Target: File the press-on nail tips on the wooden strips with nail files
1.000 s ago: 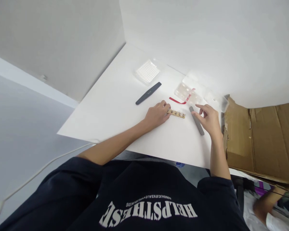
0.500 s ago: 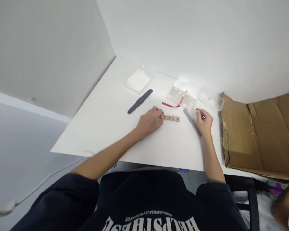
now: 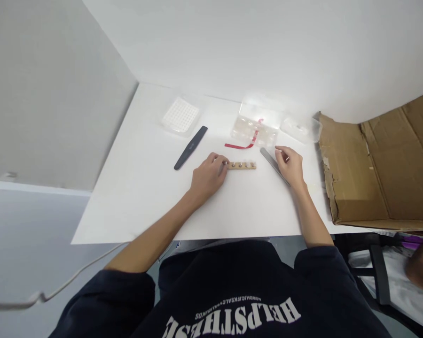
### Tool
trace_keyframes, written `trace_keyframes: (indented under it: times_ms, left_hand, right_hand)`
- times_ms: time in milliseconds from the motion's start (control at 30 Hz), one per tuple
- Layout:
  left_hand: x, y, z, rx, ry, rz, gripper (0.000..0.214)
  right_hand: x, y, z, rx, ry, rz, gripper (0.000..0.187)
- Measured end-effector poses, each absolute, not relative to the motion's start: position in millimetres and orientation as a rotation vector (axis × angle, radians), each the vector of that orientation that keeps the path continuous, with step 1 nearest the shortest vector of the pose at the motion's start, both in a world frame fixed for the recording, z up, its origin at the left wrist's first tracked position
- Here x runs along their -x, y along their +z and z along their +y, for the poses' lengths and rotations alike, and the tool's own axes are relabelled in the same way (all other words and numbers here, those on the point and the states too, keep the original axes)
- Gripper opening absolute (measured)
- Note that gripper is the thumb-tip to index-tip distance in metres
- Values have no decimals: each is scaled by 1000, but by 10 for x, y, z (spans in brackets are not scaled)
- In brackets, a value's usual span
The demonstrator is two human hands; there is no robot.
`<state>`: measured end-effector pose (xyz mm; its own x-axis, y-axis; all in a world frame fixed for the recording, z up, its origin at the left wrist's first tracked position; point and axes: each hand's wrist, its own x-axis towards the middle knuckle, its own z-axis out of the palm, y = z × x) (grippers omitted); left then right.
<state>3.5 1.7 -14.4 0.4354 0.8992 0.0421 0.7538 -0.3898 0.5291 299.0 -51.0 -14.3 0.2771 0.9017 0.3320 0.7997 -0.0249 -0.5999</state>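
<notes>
While the left hand [image 3: 208,177] stays at the left end of a narrow wooden strip [image 3: 244,167], the right hand [image 3: 291,168] has drawn its fingers inward from the looser, spread pose of a second ago. The strip lies on the white table [image 3: 225,216] between the two hands, its row of small metal studs [image 3: 240,165] facing up. The left thumb and fingers appear to be pinched on its end, which probably keeps it steady. The right fingers now curl toward the thumb, well apart from the strip; whether they grip something small, I cannot tell. A grey file [image 3: 272,163] lies just left of that hand, seemingly not held, so the strip looks supported from one side only. The hands remain apart. The view has turned a little, yet the far things keep their arrangement: a dark file [image 3: 191,147] to the left, a white grid [image 3: 181,114] beyond it, and a red ribbon [image 3: 238,146] with a clear box [image 3: 238,124] farther right.
</notes>
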Motion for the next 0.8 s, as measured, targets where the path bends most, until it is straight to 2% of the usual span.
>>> trace_keyframes:
  times_ms: [400,800]
  left_hand:
    - [-39,-140,6,-2257,500,1391,18]
    - [-38,-102,-12,-2232,572,1392,15]
  right_hand:
    - [-2980,-131,-530,1864,215,-1559,43]
    - [-2971,-135,-535,1857,244,-1558,36]
